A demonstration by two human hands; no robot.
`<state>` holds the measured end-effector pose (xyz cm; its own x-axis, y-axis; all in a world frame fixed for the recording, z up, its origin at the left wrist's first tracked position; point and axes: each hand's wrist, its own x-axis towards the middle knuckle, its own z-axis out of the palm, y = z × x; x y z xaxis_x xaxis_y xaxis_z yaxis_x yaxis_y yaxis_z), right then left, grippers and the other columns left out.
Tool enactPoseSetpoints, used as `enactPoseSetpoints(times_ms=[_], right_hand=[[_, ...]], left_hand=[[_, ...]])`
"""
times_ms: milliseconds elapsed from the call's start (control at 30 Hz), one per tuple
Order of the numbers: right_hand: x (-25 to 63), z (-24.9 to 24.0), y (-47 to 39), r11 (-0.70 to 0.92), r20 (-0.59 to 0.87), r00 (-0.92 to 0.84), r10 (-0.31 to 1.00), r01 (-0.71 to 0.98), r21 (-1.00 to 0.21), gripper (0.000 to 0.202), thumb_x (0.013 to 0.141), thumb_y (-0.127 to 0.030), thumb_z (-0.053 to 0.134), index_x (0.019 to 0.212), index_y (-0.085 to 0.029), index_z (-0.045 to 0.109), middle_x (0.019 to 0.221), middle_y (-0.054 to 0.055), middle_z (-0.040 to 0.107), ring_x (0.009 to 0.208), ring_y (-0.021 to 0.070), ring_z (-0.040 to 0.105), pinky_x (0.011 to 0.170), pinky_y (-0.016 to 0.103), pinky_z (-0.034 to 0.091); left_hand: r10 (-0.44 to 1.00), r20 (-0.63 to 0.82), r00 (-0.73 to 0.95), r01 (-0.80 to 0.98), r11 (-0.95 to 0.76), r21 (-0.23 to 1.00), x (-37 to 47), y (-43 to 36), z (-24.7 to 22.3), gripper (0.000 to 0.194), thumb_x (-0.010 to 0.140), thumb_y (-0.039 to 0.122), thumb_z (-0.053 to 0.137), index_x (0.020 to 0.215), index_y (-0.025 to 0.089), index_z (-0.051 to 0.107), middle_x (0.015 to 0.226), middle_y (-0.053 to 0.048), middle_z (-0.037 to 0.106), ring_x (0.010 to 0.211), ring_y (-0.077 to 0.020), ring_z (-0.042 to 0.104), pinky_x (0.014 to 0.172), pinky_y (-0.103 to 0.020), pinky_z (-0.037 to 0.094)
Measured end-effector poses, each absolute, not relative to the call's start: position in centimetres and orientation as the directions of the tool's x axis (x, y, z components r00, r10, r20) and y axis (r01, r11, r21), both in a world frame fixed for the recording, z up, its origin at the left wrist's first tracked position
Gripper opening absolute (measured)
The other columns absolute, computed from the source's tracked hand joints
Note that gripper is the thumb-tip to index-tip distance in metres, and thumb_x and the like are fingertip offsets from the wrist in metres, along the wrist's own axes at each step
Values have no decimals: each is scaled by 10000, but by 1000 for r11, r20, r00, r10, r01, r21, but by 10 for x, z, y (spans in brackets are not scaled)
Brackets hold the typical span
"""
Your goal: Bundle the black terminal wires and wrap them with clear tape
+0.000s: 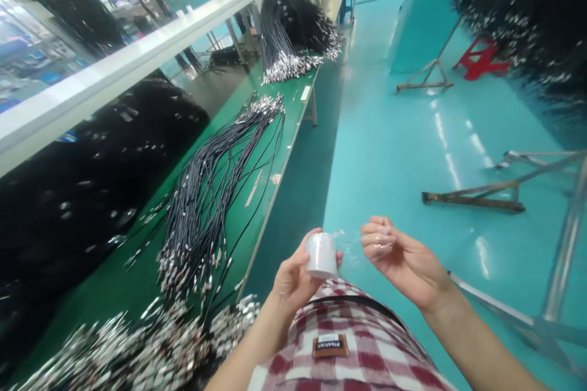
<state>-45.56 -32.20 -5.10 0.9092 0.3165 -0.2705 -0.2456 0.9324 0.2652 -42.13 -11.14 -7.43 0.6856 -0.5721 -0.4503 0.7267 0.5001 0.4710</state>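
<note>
In front of my body, my left hand [297, 272] grips a small white roll [321, 255] that looks like wound clear film or tape. A thin transparent strip [349, 241] stretches from the roll toward my right hand [398, 256]. The right fingers are curled together and pinch the strip's end, which is hard to see against the floor. To the left, a bundle of black cables [206, 183] with metal connector ends lies on the green table [250, 238], apart from both hands.
More cable ends [151, 348] are heaped at the table's near end, and a larger cable pile [293, 36] sits farther back. A white shelf [137, 52] runs above the table. At right stand metal rack legs [477, 198], hanging cables [541, 18] and a red stool [479, 60].
</note>
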Motion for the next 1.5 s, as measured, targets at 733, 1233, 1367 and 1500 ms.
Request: enactPoseSetpoints(times_ms=[733,1233,1367,1500], right_hand=[[-59,-34,-424,824,-162,816,554,-510,247,311,880,36,566,836,-227,406,708,-62,485,572,44,534,553,127,502],[123,-43,-394,227,-275,733,622,-505,-833,403,844,-576,676,863,-186,579,582,-91,206,471,74,126,407,207,161],[139,-52,-372,-309,-209,669,713,32,-951,485,783,-652,665,971,-204,672,579,-42,389,521,126,337,488,262,251],[147,-48,-361,-396,-174,499,849,384,-834,336,878,-529,602,772,-231,714,673,16,578,614,171,482,576,296,322]], left_hand=[[-453,-397,798,598,672,436,-91,-180,-76,651,682,482,819,1173,111,609,1031,-93,687,897,-250,679,801,-383,522],[-30,-453,891,286,812,509,-23,-159,-62,511,663,338,830,1082,121,634,941,-72,663,845,-220,661,731,-326,530],[2,-399,917,274,723,634,-17,-129,-58,513,658,299,823,1102,139,621,978,-80,665,886,-240,670,767,-352,547],[-9,-372,928,300,608,735,-7,-105,-56,510,658,260,823,1111,159,612,1010,-91,674,927,-259,680,844,-392,533]])
